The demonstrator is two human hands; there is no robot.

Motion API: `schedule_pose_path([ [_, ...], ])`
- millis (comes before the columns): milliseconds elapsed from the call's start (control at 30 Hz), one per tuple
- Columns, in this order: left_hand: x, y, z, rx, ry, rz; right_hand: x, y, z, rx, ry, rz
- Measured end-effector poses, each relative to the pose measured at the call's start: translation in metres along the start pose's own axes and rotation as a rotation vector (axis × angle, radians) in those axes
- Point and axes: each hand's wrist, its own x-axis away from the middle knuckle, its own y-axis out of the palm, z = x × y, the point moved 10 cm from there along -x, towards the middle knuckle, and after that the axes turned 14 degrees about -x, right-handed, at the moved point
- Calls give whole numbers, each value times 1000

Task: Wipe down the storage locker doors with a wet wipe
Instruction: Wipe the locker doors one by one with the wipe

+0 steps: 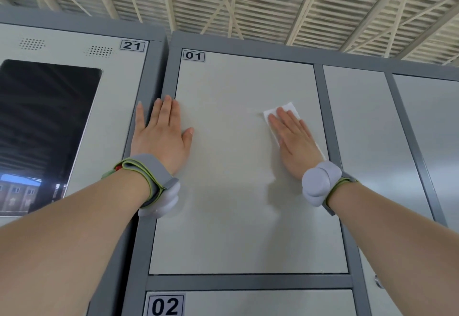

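Note:
The pale grey locker door marked 01 (231, 191) fills the middle of the head view. My right hand (294, 141) lies flat on its upper right part, fingers straight, pressing a white wet wipe (289, 108) against the door. Most of the wipe is hidden under the palm; its top corner and left edge stick out. My left hand (162, 134) rests flat with spread fingers on the door's left edge and the dark grey frame beside it.
Door 02 (248, 303) sits below door 01. To the left is a panel marked 21 (111, 97) with a dark screen (44, 129). More plain doors (365, 141) run to the right, split by dark grey frame bars. A slatted ceiling is overhead.

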Motion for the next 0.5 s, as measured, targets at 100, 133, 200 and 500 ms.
schedule_pose_path([
  [100, 0, 1, -4, 3, 18, -4, -16, 0, -1, 1, 86, 15],
  [133, 1, 3, -3, 2, 25, -12, -19, 2, -6, 1, 85, 17],
  [200, 1, 5, -6, 11, 32, -21, -21, 10, -22, -3, 37, 9],
  [500, 4, 6, -6, 66, 62, -2, 1, 26, -44, -28, -137, -41],
])
